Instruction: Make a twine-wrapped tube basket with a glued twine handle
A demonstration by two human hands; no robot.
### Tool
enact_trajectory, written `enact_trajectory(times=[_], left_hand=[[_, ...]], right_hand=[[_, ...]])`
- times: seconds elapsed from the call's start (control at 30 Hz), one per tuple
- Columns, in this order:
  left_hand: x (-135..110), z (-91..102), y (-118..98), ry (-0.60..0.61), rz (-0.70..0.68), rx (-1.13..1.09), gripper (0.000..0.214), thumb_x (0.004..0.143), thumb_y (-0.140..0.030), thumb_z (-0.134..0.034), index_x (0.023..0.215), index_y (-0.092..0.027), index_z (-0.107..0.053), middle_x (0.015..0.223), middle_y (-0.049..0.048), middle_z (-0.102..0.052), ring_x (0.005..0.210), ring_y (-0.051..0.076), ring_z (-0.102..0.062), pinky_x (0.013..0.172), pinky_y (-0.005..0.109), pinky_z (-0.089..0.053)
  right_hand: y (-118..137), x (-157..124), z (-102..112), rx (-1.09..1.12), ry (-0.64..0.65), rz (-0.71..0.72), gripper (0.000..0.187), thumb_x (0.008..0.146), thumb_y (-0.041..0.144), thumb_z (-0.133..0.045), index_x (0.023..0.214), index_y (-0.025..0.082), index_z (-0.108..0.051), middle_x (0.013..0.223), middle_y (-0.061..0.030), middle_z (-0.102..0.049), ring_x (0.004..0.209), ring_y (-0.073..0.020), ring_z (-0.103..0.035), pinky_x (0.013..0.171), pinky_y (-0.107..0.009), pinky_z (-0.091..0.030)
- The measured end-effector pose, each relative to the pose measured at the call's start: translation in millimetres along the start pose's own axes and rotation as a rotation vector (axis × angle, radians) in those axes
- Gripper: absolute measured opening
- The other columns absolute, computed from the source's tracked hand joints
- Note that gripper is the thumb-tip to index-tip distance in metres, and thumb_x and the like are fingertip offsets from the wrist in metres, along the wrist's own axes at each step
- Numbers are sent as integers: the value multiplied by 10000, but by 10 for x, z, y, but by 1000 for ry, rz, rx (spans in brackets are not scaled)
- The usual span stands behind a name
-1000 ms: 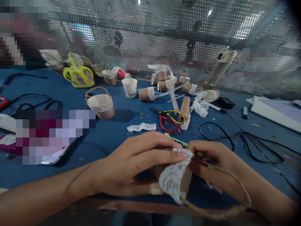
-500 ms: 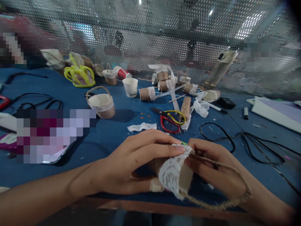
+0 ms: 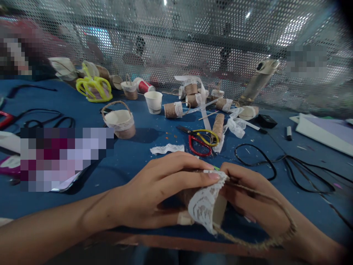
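Observation:
Near the table's front edge, a small twine-wrapped paper cup basket [image 3: 220, 209] lies on its side, its mouth toward the right. White lace trim [image 3: 202, 206] runs round its rim, and a twine handle [image 3: 256, 243] loops out to the right. My left hand [image 3: 162, 187] is wrapped over the basket, fingertips pressing on the lace and a bandaged thumb below. My right hand [image 3: 253, 195] pinches the rim and lace from the right, with fingers partly inside the handle loop. A sliver of something green shows between the hands.
Scissors [image 3: 204, 141], a lace strip [image 3: 167, 148] and a twine roll [image 3: 218, 127] lie beyond my hands. A finished-looking basket [image 3: 121, 123] stands left, near a blurred phone-like object [image 3: 66, 158]. Black cables [image 3: 303, 180] run along the right. A perforated metal screen [image 3: 176, 40] borders the back.
The basket and both hands have shifted very slightly to the right. My grip on the lace rim looks the same.

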State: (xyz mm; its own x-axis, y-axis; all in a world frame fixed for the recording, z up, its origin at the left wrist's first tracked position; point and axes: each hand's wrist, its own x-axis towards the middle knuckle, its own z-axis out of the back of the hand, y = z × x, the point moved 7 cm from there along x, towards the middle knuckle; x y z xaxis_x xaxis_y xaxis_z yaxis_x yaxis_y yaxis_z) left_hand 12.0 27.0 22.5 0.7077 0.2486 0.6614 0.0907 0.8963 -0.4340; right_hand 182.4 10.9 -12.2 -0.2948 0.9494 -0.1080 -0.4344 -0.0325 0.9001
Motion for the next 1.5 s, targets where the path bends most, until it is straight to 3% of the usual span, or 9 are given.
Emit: enact_trajectory(times=[0.23,0.53,0.77,1.0,1.5], left_hand=[[-10,-5,-24,6,-23,42,476,939,-267,-682,1363,-118,-524,1288,186,-616,1225,256,-599,1046,373,-506],[1,-7,-29,13,-60,12,490,915,-282,-709,1344,-115,-541,1268,189,-625,1214,270,-607,1046,369,-507],[4,-1,-25,29,-63,11,458,936,-273,-682,1332,-88,-545,1268,201,-618,1219,259,-601,1053,362,-498],[14,12,-16,22,-52,8,468,922,-241,-693,1335,-80,-543,1279,202,-611,1230,260,-591,1059,354,-488],[-3,17,2,18,-37,-4,469,932,-278,-680,1336,-76,-554,1264,200,-620,1195,266,-612,1034,356,-507]], right_hand=[[-114,4,-46,42,71,-39,225,963,394,-584,826,230,-515,752,25,-508,644,-138,-434,554,-247,-389],[-93,-29,-37,-81,52,-42,311,1028,437,-449,811,217,-484,752,18,-459,661,-141,-395,560,-248,-339],[-40,-35,-26,-153,26,4,256,1010,351,-474,797,216,-516,758,-3,-540,661,-148,-460,551,-235,-373],[15,14,-3,-348,-31,84,221,940,238,-490,722,214,-458,627,35,-474,561,-111,-379,488,-209,-334],[65,38,14,-364,-79,96,177,843,262,-550,685,219,-482,512,66,-471,445,-89,-418,420,-196,-327]])
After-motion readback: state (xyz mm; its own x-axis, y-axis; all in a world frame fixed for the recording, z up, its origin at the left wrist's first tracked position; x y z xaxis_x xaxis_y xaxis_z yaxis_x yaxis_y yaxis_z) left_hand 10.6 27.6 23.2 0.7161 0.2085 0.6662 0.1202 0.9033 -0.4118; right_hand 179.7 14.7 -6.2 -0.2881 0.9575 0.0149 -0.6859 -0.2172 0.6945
